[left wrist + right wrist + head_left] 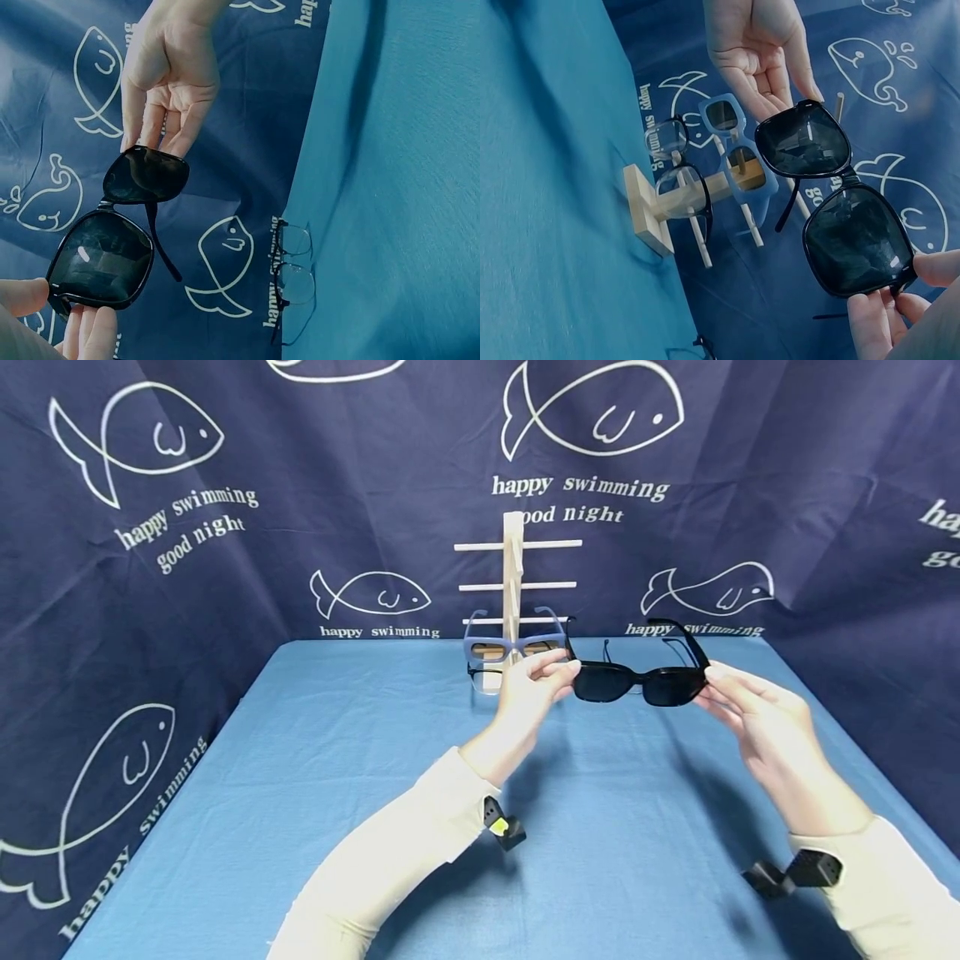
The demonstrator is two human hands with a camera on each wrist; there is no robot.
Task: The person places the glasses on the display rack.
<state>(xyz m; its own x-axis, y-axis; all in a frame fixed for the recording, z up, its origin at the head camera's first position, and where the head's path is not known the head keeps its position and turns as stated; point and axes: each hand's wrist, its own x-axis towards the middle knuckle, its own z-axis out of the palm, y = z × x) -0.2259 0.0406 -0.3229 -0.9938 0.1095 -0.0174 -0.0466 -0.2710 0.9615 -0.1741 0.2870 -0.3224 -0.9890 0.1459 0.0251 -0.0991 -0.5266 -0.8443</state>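
Between my two hands is a pair of black sunglasses (606, 683), temples unfolded and pointing away from me toward the back cloth. My left hand (525, 697) pinches the frame's left corner with thumb and fingers. At the opposite corner, my right hand (776, 731) grips the frame by the hinge. The right wrist view shows both dark lenses of the sunglasses (859, 240) head-on. Close beyond my left hand stands a wooden rack (513, 556). It carries blue-framed sunglasses (468, 649) and, below them, dark-rimmed clear glasses (705, 199).
Another pair of thin-rimmed glasses (294, 283) lies on the blue table (360, 752) behind the black sunglasses, mostly hidden in the head view. Bare pegs (555, 585) stick out on the rack's upper part. Navy cloth (420, 485) with white fish drawings surrounds the table.
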